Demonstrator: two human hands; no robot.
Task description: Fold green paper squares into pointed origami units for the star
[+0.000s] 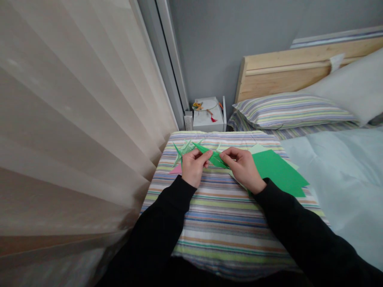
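Between my two hands is a folded piece of green paper (216, 158), narrow and pointed at its upper left end. My left hand (193, 166) pinches it with thumb and fingers near its middle. The fingertips of my right hand (243, 167) are closed on its right part and cover some of it. Just beyond my left hand lie several spiky folded green paper pieces (186, 147), partly hidden by it. A pink paper corner (176, 170) shows beside my left wrist. Flat green paper sheets (279, 169) lie to the right, partly under my right forearm.
A striped cloth (227, 223) covers the surface under my hands. Pleated curtain (89, 119) hangs close on the left. A bed with pale blue bedding (344, 171) and a striped pillow (299, 109) is on the right. Small ornaments sit on a white cabinet (208, 125) behind.
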